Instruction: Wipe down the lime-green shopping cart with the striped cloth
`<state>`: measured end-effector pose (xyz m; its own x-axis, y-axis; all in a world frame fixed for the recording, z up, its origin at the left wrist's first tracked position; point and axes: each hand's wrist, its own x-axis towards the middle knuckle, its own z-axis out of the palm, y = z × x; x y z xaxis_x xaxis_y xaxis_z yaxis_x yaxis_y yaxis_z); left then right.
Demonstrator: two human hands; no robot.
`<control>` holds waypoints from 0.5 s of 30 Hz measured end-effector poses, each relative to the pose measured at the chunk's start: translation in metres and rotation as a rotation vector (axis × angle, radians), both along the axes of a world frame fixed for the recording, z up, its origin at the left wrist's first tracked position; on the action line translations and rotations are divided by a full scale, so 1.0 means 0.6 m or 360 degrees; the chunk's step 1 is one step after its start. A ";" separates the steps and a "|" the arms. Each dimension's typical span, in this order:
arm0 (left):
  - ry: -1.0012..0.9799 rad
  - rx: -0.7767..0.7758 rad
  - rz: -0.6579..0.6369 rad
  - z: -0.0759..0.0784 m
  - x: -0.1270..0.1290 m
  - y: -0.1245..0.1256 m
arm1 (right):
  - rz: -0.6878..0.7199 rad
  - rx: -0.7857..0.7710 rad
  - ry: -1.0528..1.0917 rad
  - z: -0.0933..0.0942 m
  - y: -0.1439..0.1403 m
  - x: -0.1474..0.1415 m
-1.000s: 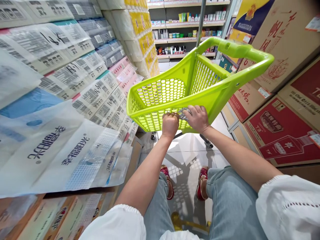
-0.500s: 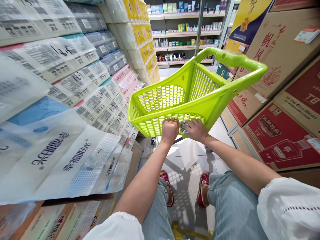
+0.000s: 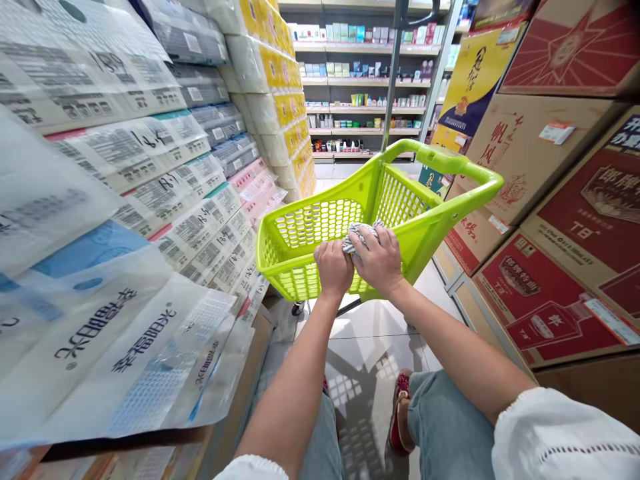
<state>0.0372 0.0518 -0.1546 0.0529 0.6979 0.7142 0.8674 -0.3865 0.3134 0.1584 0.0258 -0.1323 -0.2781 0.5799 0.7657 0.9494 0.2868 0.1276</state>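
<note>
A lime-green plastic shopping cart [image 3: 425, 233] with a lattice basket stands sideways before me, its push handle to the right. My left hand [image 3: 334, 268] is closed over the near rim of the basket. Just right of it, my right hand [image 3: 379, 259] grips a bunched grey-and-white striped cloth [image 3: 354, 240] against that same rim. Part of the cloth pokes out above and between my fingers; the rest is hidden under the palm. The two hands nearly touch. Inside the basket I see only its bare green lattice.
Stacked plastic-wrapped paper packs [image 3: 185, 220] line the left side, with yellow-and-white bundles [image 3: 275, 93] beyond. Red and brown cartons [image 3: 535, 300] rise on the right. A metal pole [image 3: 393, 87] stands behind the cart, before shelves of small products [image 3: 360, 110]. Pale tiles [image 3: 373, 350] floor the narrow aisle.
My right hand and the cloth have come up from the basket's near side onto its rim. My left hand remains on the rim. The view has tilted upward, showing more of the back shelves.
</note>
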 end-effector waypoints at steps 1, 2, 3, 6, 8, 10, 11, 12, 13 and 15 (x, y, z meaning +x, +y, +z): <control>0.0007 -0.0013 -0.0017 -0.001 -0.001 0.002 | -0.0003 -0.0005 -0.0032 -0.002 0.004 0.004; 0.0013 -0.0016 -0.0042 -0.001 -0.003 0.003 | -0.0002 -0.0003 -0.0069 -0.004 0.008 0.011; 0.0014 -0.0015 -0.0067 -0.001 -0.005 0.005 | -0.0004 0.0007 -0.0103 -0.005 0.011 0.023; -0.0014 0.0001 -0.0114 0.000 -0.010 0.007 | -0.0082 0.0056 -0.0139 -0.003 0.016 0.074; -0.0027 0.0018 -0.0138 0.000 -0.010 0.008 | -0.0202 0.0099 -0.0080 0.001 0.016 0.114; -0.0024 0.0020 -0.0141 0.000 -0.009 0.009 | -0.0325 0.0137 0.0013 0.007 0.014 0.146; -0.0018 0.0015 -0.0136 -0.001 -0.007 0.008 | -0.0373 0.0153 0.0065 0.009 0.013 0.156; -0.0012 0.0009 -0.0127 -0.002 -0.004 0.008 | -0.0410 0.0163 0.0119 0.011 0.011 0.160; -0.0008 0.0006 -0.0114 -0.002 -0.001 0.007 | -0.0436 0.0169 0.0173 0.012 0.010 0.157; -0.0005 0.0016 -0.0090 -0.003 0.004 0.005 | -0.0428 0.0144 0.0243 0.010 0.008 0.129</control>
